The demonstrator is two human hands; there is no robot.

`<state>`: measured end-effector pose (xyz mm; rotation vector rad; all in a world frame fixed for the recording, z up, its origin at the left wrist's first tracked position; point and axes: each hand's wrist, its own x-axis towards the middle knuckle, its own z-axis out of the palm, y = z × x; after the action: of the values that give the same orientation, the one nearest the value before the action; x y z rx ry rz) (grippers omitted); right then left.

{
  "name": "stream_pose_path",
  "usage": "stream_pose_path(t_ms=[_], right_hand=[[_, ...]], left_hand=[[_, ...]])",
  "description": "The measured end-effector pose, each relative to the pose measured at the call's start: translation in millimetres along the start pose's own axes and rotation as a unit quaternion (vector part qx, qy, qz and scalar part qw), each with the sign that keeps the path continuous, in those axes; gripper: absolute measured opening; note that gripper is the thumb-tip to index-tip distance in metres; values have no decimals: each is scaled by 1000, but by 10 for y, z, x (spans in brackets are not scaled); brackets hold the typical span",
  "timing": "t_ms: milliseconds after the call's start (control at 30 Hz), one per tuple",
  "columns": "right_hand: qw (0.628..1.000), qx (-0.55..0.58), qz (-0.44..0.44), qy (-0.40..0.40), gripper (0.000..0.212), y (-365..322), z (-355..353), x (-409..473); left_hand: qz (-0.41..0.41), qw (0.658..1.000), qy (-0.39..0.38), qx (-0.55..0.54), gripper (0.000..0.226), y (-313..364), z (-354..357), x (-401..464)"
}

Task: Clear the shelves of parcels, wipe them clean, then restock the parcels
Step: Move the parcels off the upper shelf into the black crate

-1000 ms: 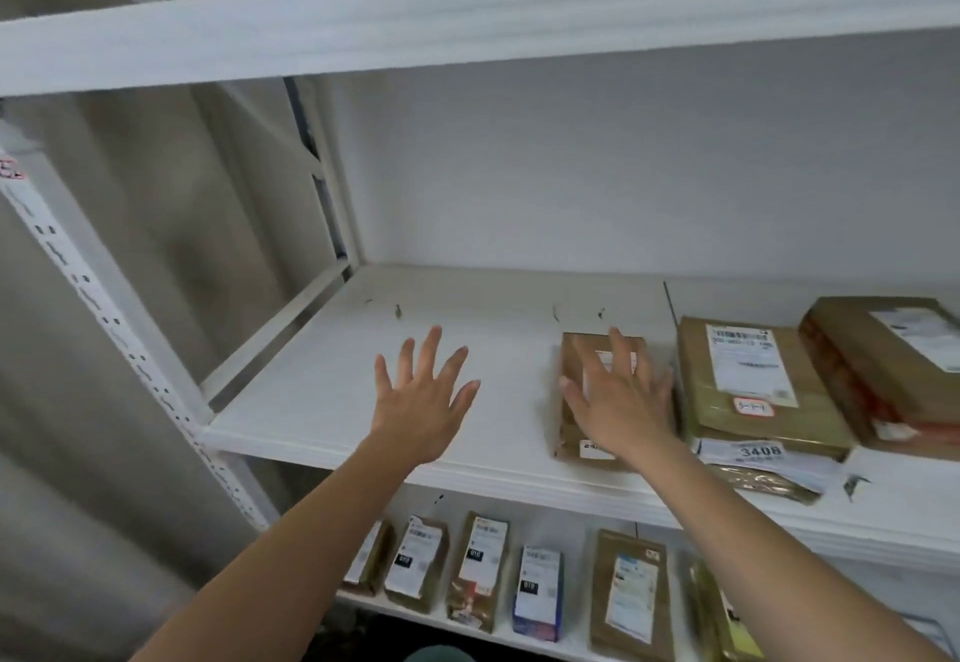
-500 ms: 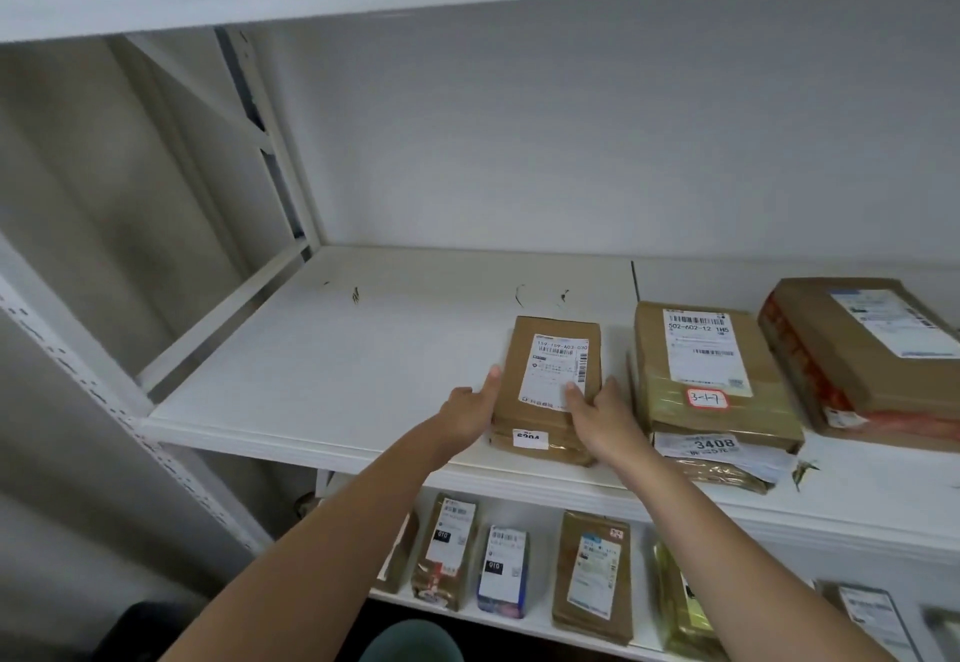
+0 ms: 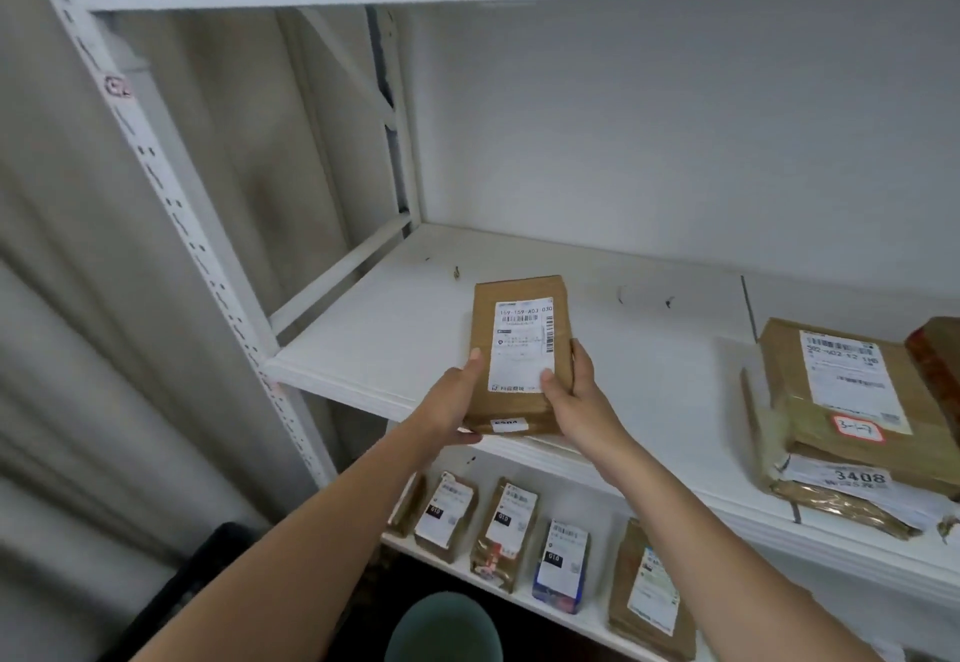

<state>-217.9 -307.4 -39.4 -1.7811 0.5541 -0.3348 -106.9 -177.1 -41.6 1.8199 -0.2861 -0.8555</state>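
Both hands hold one brown parcel (image 3: pixel 519 354) over the white shelf (image 3: pixel 374 344). The left hand (image 3: pixel 451 401) grips its left edge, the right hand (image 3: pixel 574 396) its right edge, thumbs on top.

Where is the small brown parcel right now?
The small brown parcel sits centre-frame, gripped by the left hand and right hand at the middle shelf front edge.

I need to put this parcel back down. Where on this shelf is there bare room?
The shelf is bare from its left edge to the parcel held by the left hand and right hand, and behind it to the wall. Another bare strip runs right to the stacked parcels; there it is crowded.
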Motion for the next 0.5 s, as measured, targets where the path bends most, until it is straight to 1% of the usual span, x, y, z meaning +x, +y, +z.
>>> stream_pose_path(t_ms=[100, 233, 400, 500], right_hand=[[998, 20, -25, -50, 57, -185, 458, -16], [991, 29, -40, -125, 57, -354, 1136, -69], [974, -26, -35, -221, 63, -351, 2066, -185], [955, -65, 9, -290, 68, -240, 2617, -295]], left_hand=[[-9, 997, 47, -60, 61, -213, -508, -178], [-36, 986, 55, -156, 51, -536, -1226, -502], [-87, 966, 96, -223, 41, -1121, -2033, -944], [-114, 950, 146, -250, 40, -1597, -2447, -1183]])
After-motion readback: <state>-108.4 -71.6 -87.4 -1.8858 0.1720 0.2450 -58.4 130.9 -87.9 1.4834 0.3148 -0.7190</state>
